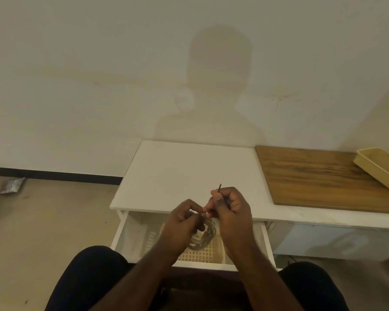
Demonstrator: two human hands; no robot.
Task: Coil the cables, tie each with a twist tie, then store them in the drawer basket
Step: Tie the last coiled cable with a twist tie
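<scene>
Above the open white drawer (126, 230) and its cream lattice plastic basket (202, 254), the left hand (184, 223) grips a coiled pale grey cable (208, 235). The right hand (231, 207) pinches a thin dark twist tie (219, 187), apparently at the coil's top; the blur hides the wrap.

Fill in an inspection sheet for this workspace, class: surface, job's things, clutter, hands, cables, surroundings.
Surface: white tabletop, wooden board on its right.
Job's things: open drawer holding a lattice basket; dark twist tie.
Clutter: yellow tray on the board.
Hands: left hand grips the coiled cable; right hand pinches the tie.
Cables: one coil, held above the basket.
Surroundings: plain wall, silver packet on the floor.
</scene>
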